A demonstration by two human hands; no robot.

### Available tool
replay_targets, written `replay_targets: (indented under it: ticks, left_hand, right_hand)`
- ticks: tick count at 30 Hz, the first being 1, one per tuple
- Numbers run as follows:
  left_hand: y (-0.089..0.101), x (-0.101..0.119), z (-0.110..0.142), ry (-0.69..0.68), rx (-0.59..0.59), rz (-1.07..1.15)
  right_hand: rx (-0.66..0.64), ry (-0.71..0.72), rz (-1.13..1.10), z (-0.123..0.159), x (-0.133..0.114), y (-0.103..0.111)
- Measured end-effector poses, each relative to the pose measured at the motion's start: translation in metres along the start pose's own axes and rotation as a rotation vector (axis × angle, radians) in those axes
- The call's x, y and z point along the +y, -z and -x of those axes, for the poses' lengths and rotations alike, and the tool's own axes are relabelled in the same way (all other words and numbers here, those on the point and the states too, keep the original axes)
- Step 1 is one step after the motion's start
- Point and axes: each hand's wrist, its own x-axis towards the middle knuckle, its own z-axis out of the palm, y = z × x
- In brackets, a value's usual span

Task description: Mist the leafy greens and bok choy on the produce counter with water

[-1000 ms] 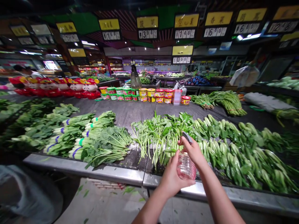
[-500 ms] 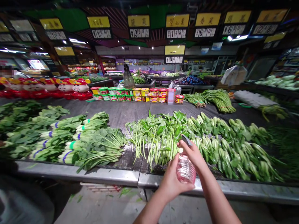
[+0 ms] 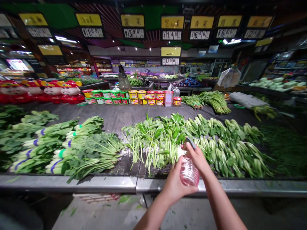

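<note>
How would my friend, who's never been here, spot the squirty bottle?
Find the vegetable counter and its metal front rim. Near that rim, right of the picture's centre, the left hand grips a spray bottle by its body, the right hand by its top. Unlike the leafy greens beyond, it is see-through, ridged and pinkish, with a gray spray head.

1. The left hand (image 3: 176, 182) covers one side of the pink bottle (image 3: 189, 172); its fingers behind the bottle cannot be seen.
2. The right hand (image 3: 195, 156) hides much of the grey spray head (image 3: 191, 142), so whether it is pressed cannot be told.
3. Both forearms (image 3: 155, 207) are cut by the bottom edge.
4. The red figures (image 3: 14, 96) are cut by the left edge.
5. A pixelated patch (image 3: 169, 98) hides something among the tubs (image 3: 151, 101).
6. The far-right greens (image 3: 283, 147) are too dark to tell.
</note>
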Motion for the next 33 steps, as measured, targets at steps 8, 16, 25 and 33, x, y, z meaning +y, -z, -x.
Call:
replay_targets:
  ticks: [8,16,25,33]
  left_hand:
    - [-0.006,-0.001,-0.006,-0.024,-0.041,-0.025]
    - [-0.013,-0.003,-0.009,-0.002,-0.051,-0.021]
    - [-0.012,0.015,-0.027,-0.08,-0.071,-0.043]
    - [-0.02,0.011,-0.02,-0.051,-0.082,-0.054]
  right_hand:
    - [0.065,0.038,0.055,-0.004,0.009,0.011]
    - [0.083,0.003,-0.017,-0.005,0.016,0.017]
    - [0.118,0.067,-0.017,-0.014,-0.001,0.03]
    - [0.159,0.045,0.134,-0.006,0.009,0.036]
